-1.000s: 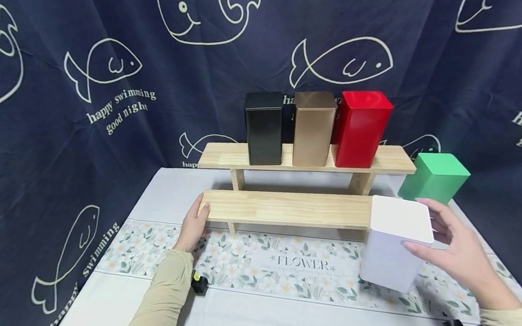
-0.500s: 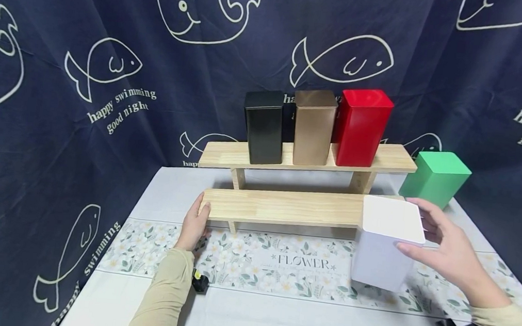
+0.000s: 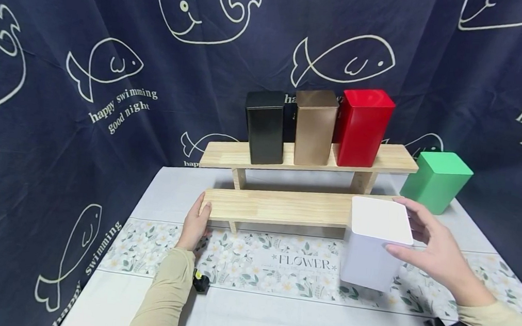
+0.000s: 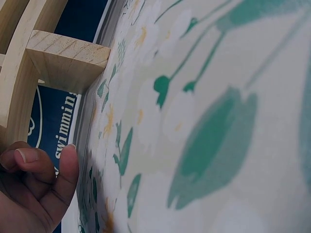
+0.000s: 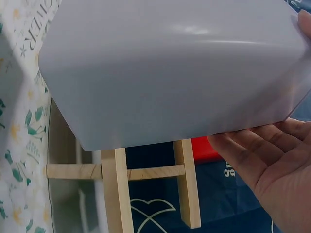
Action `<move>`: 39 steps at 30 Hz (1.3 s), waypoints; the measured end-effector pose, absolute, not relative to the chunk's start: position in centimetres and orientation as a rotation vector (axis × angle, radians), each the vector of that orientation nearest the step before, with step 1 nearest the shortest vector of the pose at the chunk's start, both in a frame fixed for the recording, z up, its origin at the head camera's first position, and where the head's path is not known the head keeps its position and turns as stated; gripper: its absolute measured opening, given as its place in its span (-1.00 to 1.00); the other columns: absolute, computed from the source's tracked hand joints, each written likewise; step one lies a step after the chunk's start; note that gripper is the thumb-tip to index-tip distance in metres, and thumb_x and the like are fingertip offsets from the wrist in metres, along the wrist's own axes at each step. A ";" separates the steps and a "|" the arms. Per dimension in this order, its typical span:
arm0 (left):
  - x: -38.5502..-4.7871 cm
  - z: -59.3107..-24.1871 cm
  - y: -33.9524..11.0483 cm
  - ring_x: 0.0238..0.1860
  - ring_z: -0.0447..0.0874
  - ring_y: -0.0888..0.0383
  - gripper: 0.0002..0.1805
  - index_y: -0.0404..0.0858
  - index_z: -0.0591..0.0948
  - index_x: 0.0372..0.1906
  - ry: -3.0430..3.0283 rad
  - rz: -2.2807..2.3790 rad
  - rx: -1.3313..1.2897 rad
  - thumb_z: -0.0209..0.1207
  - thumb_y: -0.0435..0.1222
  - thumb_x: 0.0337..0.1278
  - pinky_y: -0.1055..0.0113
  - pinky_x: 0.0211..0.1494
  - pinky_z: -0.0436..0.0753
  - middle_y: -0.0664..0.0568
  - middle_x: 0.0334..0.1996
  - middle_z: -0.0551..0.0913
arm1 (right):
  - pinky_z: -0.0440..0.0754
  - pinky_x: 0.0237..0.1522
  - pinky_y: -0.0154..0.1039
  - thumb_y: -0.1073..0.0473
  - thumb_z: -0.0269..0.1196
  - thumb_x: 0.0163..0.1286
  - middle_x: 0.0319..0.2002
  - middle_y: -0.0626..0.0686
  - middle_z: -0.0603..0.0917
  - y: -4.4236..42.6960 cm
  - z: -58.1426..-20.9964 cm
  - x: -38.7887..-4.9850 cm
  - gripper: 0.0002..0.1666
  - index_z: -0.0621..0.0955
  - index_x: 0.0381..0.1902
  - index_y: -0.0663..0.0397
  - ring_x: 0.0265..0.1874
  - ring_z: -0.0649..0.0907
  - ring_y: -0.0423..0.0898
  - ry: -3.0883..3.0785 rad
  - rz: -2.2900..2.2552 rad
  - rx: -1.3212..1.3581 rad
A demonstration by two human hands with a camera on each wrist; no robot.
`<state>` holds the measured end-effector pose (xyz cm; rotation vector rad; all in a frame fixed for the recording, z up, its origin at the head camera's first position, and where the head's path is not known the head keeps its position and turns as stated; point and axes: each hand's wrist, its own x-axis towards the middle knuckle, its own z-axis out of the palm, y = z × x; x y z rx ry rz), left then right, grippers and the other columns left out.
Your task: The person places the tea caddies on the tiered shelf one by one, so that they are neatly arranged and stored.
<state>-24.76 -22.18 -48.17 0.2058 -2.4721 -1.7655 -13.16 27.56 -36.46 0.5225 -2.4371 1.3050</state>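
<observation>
Currently the left hand (image 3: 194, 225) grips the lower shelf (image 3: 276, 207), the right hand (image 3: 437, 251) a white box (image 3: 370, 258) near the shelf's front edge.

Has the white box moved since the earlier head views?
Yes. In the head view, the white box has shifted left, closer to the printed FLOWER lettering.

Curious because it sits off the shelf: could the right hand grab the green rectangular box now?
Probably not: the right hand grips the white rectangular box, though nothing seems to block the way to the green box.
</observation>
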 end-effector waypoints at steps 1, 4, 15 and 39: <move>-24.8 -48.2 -22.2 -0.74 0.27 0.20 -0.35 0.05 0.07 0.56 -2.475 -1.763 0.206 -0.12 0.04 0.48 0.15 -0.58 0.66 -0.17 0.43 0.24 | 0.48 -0.16 -0.61 0.46 0.51 -0.07 0.03 -0.27 0.54 27.4 -36.4 -13.2 0.07 0.31 0.42 0.12 -0.11 0.58 -0.38 -2.430 1.312 0.528; -24.7 -48.1 -22.2 -0.74 0.27 0.20 -0.36 0.08 0.06 0.56 -2.477 -1.769 0.210 -0.12 0.04 0.48 0.14 -0.57 0.66 -0.15 0.43 0.24 | 0.49 -0.17 -0.59 0.49 0.50 -0.10 0.03 -0.22 0.56 27.0 -36.4 -13.3 0.06 0.33 0.40 0.12 -0.12 0.60 -0.35 -2.406 1.336 0.544; -24.8 -48.2 -22.2 -0.73 0.28 0.20 -0.36 0.07 0.07 0.56 -2.459 -1.781 0.200 -0.12 0.03 0.49 0.16 -0.58 0.65 -0.14 0.43 0.24 | 0.52 -0.18 -0.56 0.44 0.51 -0.07 0.04 -0.19 0.54 25.5 -36.1 -13.5 0.03 0.34 0.38 0.12 -0.12 0.59 -0.32 -2.429 1.349 0.559; -24.9 -48.5 -22.1 -0.50 0.51 -0.01 -0.34 0.11 0.09 0.55 -2.450 -1.758 0.214 -0.09 0.08 0.45 0.21 -0.60 0.65 -0.15 0.44 0.22 | 0.61 -0.18 -0.45 0.53 0.47 -0.08 0.08 -0.12 0.55 22.2 -36.2 -14.8 0.08 0.29 0.42 0.12 -0.09 0.60 -0.22 -2.325 1.532 0.712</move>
